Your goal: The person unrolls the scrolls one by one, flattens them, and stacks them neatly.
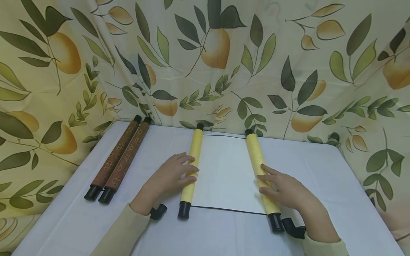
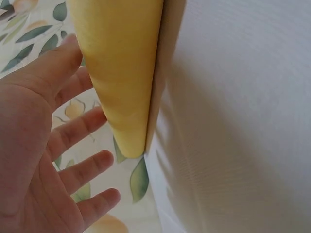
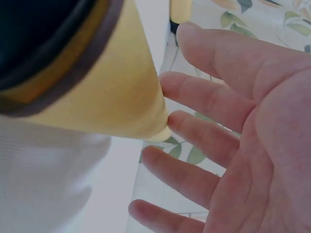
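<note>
A yellow scroll lies partly unrolled on the table, its white sheet (image 1: pixel 227 174) stretched between a left roll (image 1: pixel 191 188) and a right roll (image 1: pixel 255 151), each with black end knobs. My left hand (image 1: pixel 171 174) is at the left roll, fingers spread and fairly straight over it. In the left wrist view, the fingertips come up to the edge of the yellow roll (image 2: pixel 121 73). At the right roll, my right hand (image 1: pixel 289 188) reaches in with extended fingers. The right wrist view shows a fingertip or two touching the yellow roll (image 3: pixel 116 92) and the palm apart from it.
Two brown patterned scrolls (image 1: pixel 116 160) with black ends lie side by side on the left of the white-covered table (image 1: pixel 323 170). A curtain (image 1: pixel 205 89) printed with leaves and fruit hangs behind the table and at its sides. Black wrist mounts (image 1: pixel 293 228) sit by both wrists.
</note>
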### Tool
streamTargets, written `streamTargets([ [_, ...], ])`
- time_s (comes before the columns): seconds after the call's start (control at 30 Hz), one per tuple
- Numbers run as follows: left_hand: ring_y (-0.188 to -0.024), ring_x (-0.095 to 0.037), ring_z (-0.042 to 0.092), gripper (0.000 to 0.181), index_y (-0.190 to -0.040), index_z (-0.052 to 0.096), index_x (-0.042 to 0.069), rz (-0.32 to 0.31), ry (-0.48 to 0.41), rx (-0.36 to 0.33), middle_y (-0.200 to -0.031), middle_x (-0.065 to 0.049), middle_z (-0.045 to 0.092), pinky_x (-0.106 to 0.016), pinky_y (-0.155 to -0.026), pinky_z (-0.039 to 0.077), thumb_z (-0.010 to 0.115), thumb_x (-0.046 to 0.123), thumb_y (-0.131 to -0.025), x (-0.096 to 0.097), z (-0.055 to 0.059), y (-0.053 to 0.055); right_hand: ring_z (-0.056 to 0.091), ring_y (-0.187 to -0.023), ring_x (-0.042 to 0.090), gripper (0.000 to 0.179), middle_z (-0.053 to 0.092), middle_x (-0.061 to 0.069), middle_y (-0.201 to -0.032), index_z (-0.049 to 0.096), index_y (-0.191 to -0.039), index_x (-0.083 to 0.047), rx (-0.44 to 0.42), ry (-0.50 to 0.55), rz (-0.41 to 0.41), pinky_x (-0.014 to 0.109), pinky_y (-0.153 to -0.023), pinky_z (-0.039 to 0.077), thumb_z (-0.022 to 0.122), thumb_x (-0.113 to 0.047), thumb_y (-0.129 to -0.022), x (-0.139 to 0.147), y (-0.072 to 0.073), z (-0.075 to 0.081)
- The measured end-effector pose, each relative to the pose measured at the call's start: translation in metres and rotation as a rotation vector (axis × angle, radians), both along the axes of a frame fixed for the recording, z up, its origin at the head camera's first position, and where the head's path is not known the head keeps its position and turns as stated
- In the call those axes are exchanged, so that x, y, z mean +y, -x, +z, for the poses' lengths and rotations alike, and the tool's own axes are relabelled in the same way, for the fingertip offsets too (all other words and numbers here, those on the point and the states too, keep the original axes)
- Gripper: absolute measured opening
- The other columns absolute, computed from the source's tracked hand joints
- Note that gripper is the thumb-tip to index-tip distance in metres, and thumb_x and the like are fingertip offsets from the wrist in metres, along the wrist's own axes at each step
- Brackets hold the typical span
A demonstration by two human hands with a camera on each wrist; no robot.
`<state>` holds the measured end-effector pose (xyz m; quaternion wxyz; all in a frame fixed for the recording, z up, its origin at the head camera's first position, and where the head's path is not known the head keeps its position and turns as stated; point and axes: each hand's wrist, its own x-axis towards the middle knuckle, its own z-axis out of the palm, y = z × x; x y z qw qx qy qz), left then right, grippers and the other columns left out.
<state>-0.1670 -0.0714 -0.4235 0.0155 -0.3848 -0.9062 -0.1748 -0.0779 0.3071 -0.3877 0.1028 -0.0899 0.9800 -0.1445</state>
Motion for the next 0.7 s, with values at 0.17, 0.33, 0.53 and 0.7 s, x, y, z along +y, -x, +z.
streamTargets([
  [0.17, -0.143, -0.037, 0.038, 0.031, -0.118, 0.072, 0.024, -0.009, 0.004, 0.018, -0.145, -0.002, 0.055, -0.048, -0.118, 0.028, 0.064, 0.044, -0.096, -0.0019, 0.001, 0.0015, 0.046, -0.132, 0.048, 0.048, 0.039, 0.017, -0.156, 0.066, -0.133, -0.017, 0.002, 0.006, -0.007, 0.067, -0.098, 0.041, 0.07, -0.041, -0.091, 0.0032, 0.0002, -0.0005],
  [0.33, -0.143, -0.039, 0.037, 0.029, -0.116, 0.072, 0.022, -0.018, -0.001, 0.025, -0.146, 0.0, 0.055, -0.049, -0.119, 0.025, 0.064, 0.041, -0.096, -0.0036, -0.0003, 0.0027, 0.046, -0.132, 0.048, 0.049, 0.037, 0.017, -0.157, 0.065, -0.134, -0.02, -0.019, 0.001, -0.027, 0.068, -0.096, 0.041, 0.07, -0.043, -0.09, 0.0057, 0.0004, 0.0],
  [0.53, -0.143, -0.037, 0.037, 0.03, -0.121, 0.07, 0.026, 0.008, -0.002, 0.011, -0.144, 0.0, 0.056, -0.049, -0.118, 0.026, 0.064, 0.043, -0.096, -0.0047, -0.0012, 0.0042, 0.045, -0.132, 0.05, 0.053, 0.036, 0.019, -0.156, 0.064, -0.135, -0.021, -0.042, -0.012, -0.045, 0.07, -0.093, 0.042, 0.07, -0.046, -0.089, 0.0068, -0.0003, 0.0016],
  [0.7, -0.143, -0.035, 0.037, 0.033, -0.126, 0.068, 0.03, 0.035, 0.001, 0.016, -0.143, -0.002, 0.055, -0.05, -0.117, 0.029, 0.064, 0.043, -0.096, -0.0057, -0.0008, 0.0039, 0.046, -0.13, 0.051, 0.051, 0.037, 0.021, -0.155, 0.065, -0.134, -0.02, -0.04, -0.026, -0.046, 0.07, -0.091, 0.043, 0.07, -0.046, -0.089, 0.008, -0.001, 0.003],
])
